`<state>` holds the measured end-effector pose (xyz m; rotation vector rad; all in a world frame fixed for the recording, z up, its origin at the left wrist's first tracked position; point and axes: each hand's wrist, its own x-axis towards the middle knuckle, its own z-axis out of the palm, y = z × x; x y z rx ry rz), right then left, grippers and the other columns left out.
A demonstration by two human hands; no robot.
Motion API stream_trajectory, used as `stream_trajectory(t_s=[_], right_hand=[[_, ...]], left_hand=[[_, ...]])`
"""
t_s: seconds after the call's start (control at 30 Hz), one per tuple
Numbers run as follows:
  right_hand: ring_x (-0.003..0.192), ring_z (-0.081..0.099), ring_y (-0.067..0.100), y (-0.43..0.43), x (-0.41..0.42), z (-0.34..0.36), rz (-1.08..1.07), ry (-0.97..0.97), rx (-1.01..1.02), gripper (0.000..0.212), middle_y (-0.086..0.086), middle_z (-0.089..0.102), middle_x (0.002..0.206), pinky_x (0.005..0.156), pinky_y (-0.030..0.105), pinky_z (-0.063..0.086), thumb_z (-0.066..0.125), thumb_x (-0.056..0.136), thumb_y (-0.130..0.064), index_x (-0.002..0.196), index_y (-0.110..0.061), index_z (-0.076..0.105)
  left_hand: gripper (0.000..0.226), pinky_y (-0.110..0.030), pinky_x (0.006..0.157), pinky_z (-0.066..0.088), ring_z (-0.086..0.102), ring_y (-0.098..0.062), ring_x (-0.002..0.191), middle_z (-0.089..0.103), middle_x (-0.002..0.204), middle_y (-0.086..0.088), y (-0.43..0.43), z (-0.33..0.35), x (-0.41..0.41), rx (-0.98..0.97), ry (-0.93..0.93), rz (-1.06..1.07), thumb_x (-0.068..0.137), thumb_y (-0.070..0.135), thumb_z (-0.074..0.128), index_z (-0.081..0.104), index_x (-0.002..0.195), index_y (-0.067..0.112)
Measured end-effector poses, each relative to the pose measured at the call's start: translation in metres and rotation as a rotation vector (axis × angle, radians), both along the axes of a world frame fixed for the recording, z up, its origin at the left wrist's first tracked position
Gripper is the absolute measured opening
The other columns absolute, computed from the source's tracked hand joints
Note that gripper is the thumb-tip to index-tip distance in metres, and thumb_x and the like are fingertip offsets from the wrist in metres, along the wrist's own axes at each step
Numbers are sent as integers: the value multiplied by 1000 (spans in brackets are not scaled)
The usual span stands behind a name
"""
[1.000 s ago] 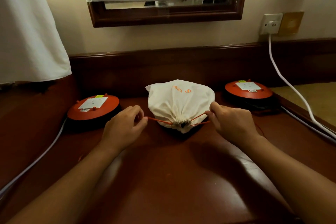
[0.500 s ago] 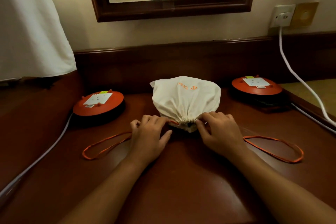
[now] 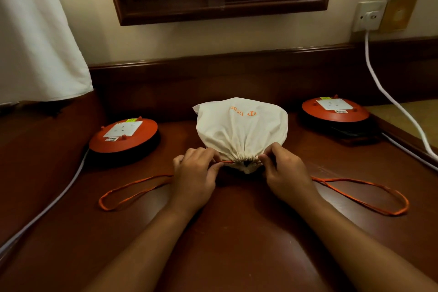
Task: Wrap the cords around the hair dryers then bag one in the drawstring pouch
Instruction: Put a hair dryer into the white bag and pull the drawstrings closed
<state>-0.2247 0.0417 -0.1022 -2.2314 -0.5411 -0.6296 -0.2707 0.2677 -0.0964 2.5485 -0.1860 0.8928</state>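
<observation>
Dark wooden desk point(image 3: 237, 232), one cinched cream drawstring pouch point(image 3: 239, 130) at centre between two orange cable reels point(image 3: 123, 136) point(image 3: 335, 110), left hand point(image 3: 195, 174) and right hand point(image 3: 283, 172) fingers pinching its orange drawstring point(image 3: 132, 193) at the gathered mouth, two loops trailing sideways.

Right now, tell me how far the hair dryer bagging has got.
Done, it seems: the pouch bulges full and its mouth is gathered nearly shut, though its contents are hidden. In hand: left hand and right hand pinch the orange drawstring at the neck, its loops lying slack on the desk. Left: at most a final snug or knot. No second dryer is in view, so its cord cannot be judged.
</observation>
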Motion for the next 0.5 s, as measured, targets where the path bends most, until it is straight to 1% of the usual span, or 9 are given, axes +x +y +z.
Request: stream_trajectory(t_s=[0.07, 0.13, 0.2, 0.27, 0.33, 0.4, 0.47, 0.5], right_hand=[[66, 52, 3, 1, 0, 0, -12, -17, -14, 14, -18, 51, 73, 53, 17, 31, 58, 98, -27, 87, -24, 49], [64, 50, 8, 3, 1, 0, -40, -58, -65, 13, -15, 52, 74, 57, 28, 36, 55, 99, -31, 90, -24, 48], [63, 50, 15, 3, 1, 0, -93, -115, -137, 13, -8, 56, 74, 61, 36, 39, 53, 99, -34, 92, -23, 50], [60, 48, 16, 4, 2, 2, -141, -177, -198, 15, -7, 56, 71, 60, 38, 39, 52, 99, -34, 91, -21, 52], [57, 45, 17, 4, 2, 5, -189, -243, -264, 15, -6, 53, 67, 57, 37, 35, 53, 98, -30, 88, -19, 53], [53, 43, 17, 3, 2, 8, -232, -307, -326, 13, -5, 52, 64, 53, 35, 33, 59, 95, -24, 84, -18, 54], [48, 46, 18, 2, 1, 11, -266, -346, -364, 14, -3, 55, 61, 46, 31, 31, 65, 92, -22, 82, -17, 57], [46, 48, 18, 1, -1, 12, -278, -356, -376, 14, -3, 56, 60, 44, 28, 28, 65, 93, -23, 83, -17, 58]], left_hand=[[8, -42, 85, 46, 57, -11, 97, 64, 92, 16, 1, 2, 0, -127, -5, -71, 89, 37, 69, 67, 91, 30], [8, -43, 81, 50, 57, -9, 95, 65, 90, 17, 1, 5, -1, -231, -14, -116, 86, 32, 76, 69, 86, 27], [11, -43, 80, 51, 56, -7, 94, 64, 85, 18, 0, 8, -3, -268, -14, -116, 84, 26, 81, 70, 81, 25], [14, -42, 80, 50, 55, -5, 91, 61, 79, 21, -1, 11, -5, -263, -28, -92, 81, 24, 82, 70, 77, 25], [18, -40, 82, 45, 54, -6, 87, 57, 75, 22, 0, 12, -6, -179, -61, -24, 77, 23, 85, 67, 73, 26], [19, -39, 83, 37, 54, -11, 88, 57, 76, 18, 0, 12, -7, -3, -84, 56, 77, 23, 82, 64, 75, 28], [7, -40, 81, 34, 55, -17, 88, 60, 79, 13, 1, 13, -9, 231, -124, 122, 82, 23, 68, 63, 80, 28], [6, -41, 79, 35, 55, -20, 87, 62, 80, 10, 1, 14, -10, 322, -143, 148, 85, 22, 60, 63, 83, 27]])
